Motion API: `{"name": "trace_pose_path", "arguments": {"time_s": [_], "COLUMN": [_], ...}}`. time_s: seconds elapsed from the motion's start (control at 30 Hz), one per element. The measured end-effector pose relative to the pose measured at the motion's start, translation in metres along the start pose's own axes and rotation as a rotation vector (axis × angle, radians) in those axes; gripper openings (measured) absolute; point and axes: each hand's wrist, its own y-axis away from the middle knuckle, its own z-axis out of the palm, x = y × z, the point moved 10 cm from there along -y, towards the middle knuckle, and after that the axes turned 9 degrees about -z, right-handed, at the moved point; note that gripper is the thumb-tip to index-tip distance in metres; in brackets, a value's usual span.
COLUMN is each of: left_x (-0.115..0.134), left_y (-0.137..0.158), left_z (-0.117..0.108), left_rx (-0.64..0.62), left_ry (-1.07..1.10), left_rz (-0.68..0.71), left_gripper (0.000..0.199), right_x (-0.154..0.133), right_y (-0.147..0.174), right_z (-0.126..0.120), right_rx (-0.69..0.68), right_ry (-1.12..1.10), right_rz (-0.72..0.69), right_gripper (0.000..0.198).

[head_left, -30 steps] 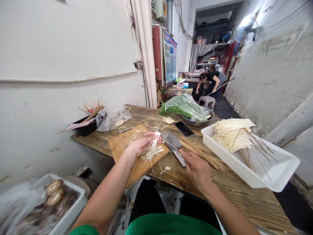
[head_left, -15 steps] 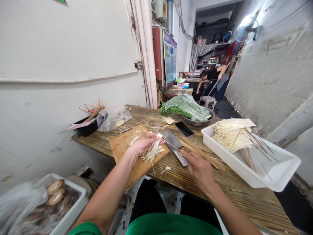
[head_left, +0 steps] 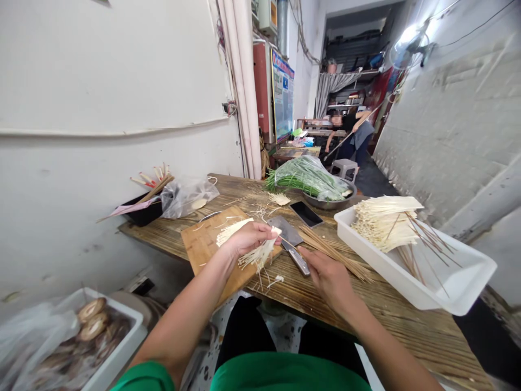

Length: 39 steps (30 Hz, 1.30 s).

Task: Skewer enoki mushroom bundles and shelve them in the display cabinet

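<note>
My left hand (head_left: 253,238) pinches a small bunch of enoki mushrooms (head_left: 257,256) by its root end, the strands hanging over the wooden cutting board (head_left: 203,244). In my right hand (head_left: 328,271) is a thin bamboo skewer (head_left: 290,242), closed between thumb and fingers; its tip meets the root end of the bunch. How deep the tip sits is hidden by the left fingers. More enoki (head_left: 234,230) lies on the board behind my left hand. Just beyond my right hand are a cleaver (head_left: 299,260) and a pile of loose bamboo skewers (head_left: 336,254).
At right, a white tub (head_left: 431,296) holds skewered enoki (head_left: 386,222). A phone (head_left: 306,214) lies near bagged green chives (head_left: 311,178) in a metal bowl. A black box (head_left: 144,213) with sticks stands at left. Below left is a crate of mushrooms (head_left: 95,320). A person (head_left: 354,130) bends in the background.
The left hand and its enoki bunch have shifted slightly right, closer to my right hand. Less of the skewer shows between the hands. The person behind has moved the long pole.
</note>
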Motion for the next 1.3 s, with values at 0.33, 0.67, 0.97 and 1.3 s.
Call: {"name": "trace_pose_path", "arguments": {"time_s": [0.33, 0.67, 0.97, 1.3], "left_x": [0.01, 0.011, 0.009, 0.011], "left_y": [-0.009, -0.006, -0.005, -0.006], "left_z": [0.023, 0.031, 0.036, 0.04], "left_rx": [-0.078, -0.079, -0.091, -0.103], "left_ry": [-0.12, -0.032, -0.001, -0.024], "left_rz": [0.025, -0.031, -0.069, -0.077], "left_gripper": [0.024, 0.025, 0.027, 0.03], "right_x": [0.006, 0.009, 0.011, 0.019], "right_y": [-0.01, -0.012, -0.013, -0.014], "right_z": [-0.006, -0.013, -0.014, -0.01], "right_rx": [0.058, 0.119, 0.192, 0.279], "right_ry": [-0.068, -0.173, -0.281, -0.394], "right_rz": [-0.021, -0.023, -0.005, 0.126], "right_gripper": [0.033, 0.032, 0.03, 0.027]}}
